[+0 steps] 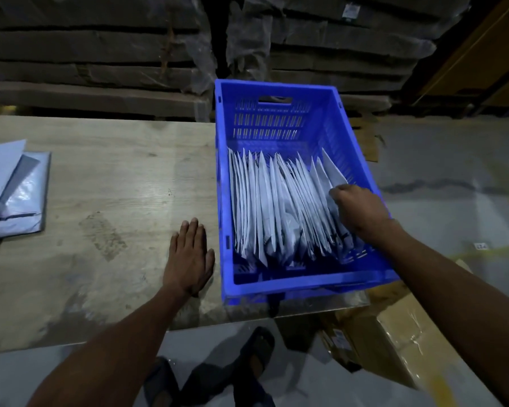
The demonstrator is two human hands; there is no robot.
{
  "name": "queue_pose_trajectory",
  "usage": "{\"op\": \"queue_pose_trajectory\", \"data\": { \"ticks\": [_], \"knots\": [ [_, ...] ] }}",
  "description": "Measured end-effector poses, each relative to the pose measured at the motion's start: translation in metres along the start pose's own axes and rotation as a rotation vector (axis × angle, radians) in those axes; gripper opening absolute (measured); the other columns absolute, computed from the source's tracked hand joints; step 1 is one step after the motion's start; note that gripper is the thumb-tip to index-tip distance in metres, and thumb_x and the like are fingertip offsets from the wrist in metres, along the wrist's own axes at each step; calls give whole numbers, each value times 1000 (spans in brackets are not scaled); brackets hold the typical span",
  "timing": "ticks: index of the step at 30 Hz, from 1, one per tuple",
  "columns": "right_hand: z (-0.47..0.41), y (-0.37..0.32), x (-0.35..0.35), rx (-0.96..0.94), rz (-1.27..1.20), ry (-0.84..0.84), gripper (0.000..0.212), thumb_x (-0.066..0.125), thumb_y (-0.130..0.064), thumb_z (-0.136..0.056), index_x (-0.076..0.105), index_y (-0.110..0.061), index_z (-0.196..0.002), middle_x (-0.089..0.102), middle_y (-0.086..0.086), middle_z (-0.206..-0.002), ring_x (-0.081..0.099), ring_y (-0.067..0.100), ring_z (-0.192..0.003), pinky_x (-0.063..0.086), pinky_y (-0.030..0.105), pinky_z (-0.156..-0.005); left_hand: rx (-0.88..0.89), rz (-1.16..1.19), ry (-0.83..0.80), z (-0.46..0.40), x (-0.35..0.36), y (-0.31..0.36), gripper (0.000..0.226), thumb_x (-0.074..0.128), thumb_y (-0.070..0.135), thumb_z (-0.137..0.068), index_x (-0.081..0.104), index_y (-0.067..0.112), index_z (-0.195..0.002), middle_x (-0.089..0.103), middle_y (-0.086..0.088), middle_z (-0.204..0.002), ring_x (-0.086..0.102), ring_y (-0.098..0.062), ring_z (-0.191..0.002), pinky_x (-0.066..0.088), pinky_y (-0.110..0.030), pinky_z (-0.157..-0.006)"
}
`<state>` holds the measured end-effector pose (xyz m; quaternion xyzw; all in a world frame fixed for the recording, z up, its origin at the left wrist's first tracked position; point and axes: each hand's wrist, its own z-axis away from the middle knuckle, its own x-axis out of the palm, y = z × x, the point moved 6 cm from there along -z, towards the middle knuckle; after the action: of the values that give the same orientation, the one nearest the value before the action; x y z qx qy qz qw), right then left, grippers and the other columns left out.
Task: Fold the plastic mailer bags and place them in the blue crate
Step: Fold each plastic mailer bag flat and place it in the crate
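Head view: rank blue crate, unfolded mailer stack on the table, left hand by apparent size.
Largest to smallest as they look:
1. blue crate
2. mailer stack, partly cut off by the left edge, so its full extent is unsure
3. left hand, flat on the table

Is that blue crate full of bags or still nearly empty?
Partly full: folded mailer bags stand on edge across the blue crate's near part; its far end is bare.

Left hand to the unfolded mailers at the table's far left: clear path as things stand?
Probably yes. The left hand lies flat and open on the table, holding nothing, and only bare tabletop shows between it and the unfolded mailers. Whether the arm stretches that far is uncertain.
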<state>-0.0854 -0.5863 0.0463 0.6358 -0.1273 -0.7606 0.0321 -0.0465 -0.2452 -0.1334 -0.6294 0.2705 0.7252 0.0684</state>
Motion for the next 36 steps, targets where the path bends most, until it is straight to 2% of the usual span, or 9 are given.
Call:
{"op": "queue_pose_trajectory", "data": {
  "ticks": [8, 11, 15, 21, 27, 30, 32, 33, 36],
  "knots": [
    [-11, -9, 16, -42, -99, 27, 22, 50, 11, -86, 50, -5, -102, 56, 16, -110, 62, 43, -88, 38, 40, -61, 10, -36, 25, 0, 2, -1, 73, 29, 42, -98, 40, -5, -153, 30, -25, -164, 25, -42, -153, 27, -61, -120],
    [-3, -10, 24, -28, -142, 40, 27, 51, 10, -86, 49, -5, -109, 54, 16, -114, 62, 45, -88, 42, 43, -60, 11, -36, 26, 2, 3, -2, 73, 29, 42, -99, 37, -4, -155, 27, -24, -165, 21, -41, -155, 24, -60, -122],
    [10, -11, 49, -19, -180, -24, 58, 57, 11, -85, 37, -9, -136, 46, 16, -129, 63, 47, -94, 54, 52, -68, 10, -47, 30, 1, 2, 0, 73, 28, 41, -98, 38, -4, -154, 28, -24, -165, 22, -41, -155, 24, -60, -122],
    [-14, -5, 51, -48, -199, -67, 72, 54, 16, -80, 29, -9, -142, 44, 18, -136, 61, 50, -103, 55, 56, -77, 8, -38, 39, 1, 0, 0, 70, 29, 42, -100, 38, -3, -154, 28, -22, -166, 22, -39, -155, 25, -59, -122],
    [7, -8, 68, -63, -173, -192, 83, 56, 16, -81, 20, -9, -152, 27, 20, -153, 55, 50, -120, 51, 58, -91, 2, -29, 27, 2, 0, 1, 69, 30, 40, -100, 41, -3, -152, 31, -24, -164, 26, -41, -153, 30, -61, -120],
    [4, -11, 62, -70, -138, -198, 78, 57, 12, -82, 21, -12, -147, 27, 19, -151, 59, 48, -112, 54, 56, -82, 18, -17, 8, 2, -1, 0, 69, 30, 41, -100, 42, -3, -152, 32, -24, -163, 27, -41, -153, 31, -62, -119],
    [8, -18, 47, -26, -40, -146, 62, 58, 1, -86, 31, -13, -140, 33, 18, -144, 60, 46, -108, 54, 51, -70, 27, 7, -5, 1, -2, -1, 71, 30, 43, -101, 40, -3, -153, 29, -23, -165, 24, -40, -154, 27, -61, -120],
    [10, -23, 36, -3, 2, -99, 54, 59, -4, -88, 36, -13, -137, 35, 17, -142, 57, 45, -113, 54, 50, -67, 28, 33, -15, 2, -2, -2, 71, 29, 45, -101, 39, -2, -154, 27, -23, -166, 21, -39, -155, 24, -59, -122],
    [-1, -46, -8, -17, -98, 143, 41, 59, -11, -89, 48, -7, -128, 44, 19, -143, 51, 42, -125, 56, 51, -77, 51, 93, 11, 5, -8, -11, 69, 35, 43, -100, 41, -1, -153, 26, -25, -165, 21, -42, -155, 25, -57, -123]
  ]
}}
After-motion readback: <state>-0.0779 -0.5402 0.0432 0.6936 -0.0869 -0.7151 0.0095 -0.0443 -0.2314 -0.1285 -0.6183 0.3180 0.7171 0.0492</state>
